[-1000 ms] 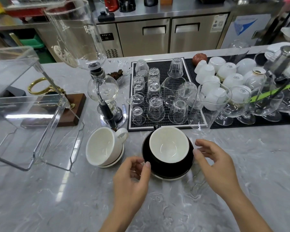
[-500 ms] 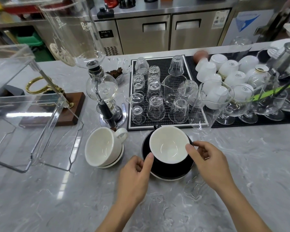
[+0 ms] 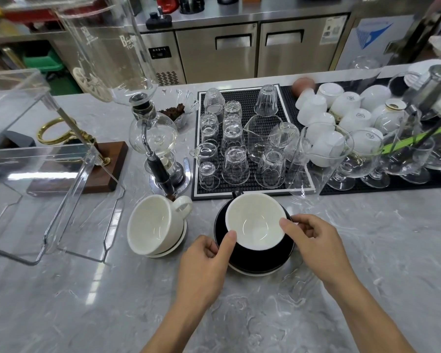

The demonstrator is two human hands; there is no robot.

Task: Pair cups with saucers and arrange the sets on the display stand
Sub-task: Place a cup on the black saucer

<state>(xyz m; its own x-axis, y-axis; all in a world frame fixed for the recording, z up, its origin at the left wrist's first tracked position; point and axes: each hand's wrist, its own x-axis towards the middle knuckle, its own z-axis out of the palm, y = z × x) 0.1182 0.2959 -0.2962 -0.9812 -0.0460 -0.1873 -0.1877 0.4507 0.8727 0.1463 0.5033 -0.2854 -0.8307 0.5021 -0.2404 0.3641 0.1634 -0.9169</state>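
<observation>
Two sets paired on the desk, none staged yet: the clear acrylic display stand holds nothing. White cup sits on its saucer (tilted). Left hand and right hand both pinch the black cup on the black saucer.

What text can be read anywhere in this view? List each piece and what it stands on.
"B": first letter of white print on the tall clear glass siphon chamber; the rest is blurred.
White characters on the small black control panel of the steel under-counter fridge: too small to read.
Sticker on the steel fridge door: too small to read.
Round marks on the upturned white ceramic cups: blurred.
</observation>
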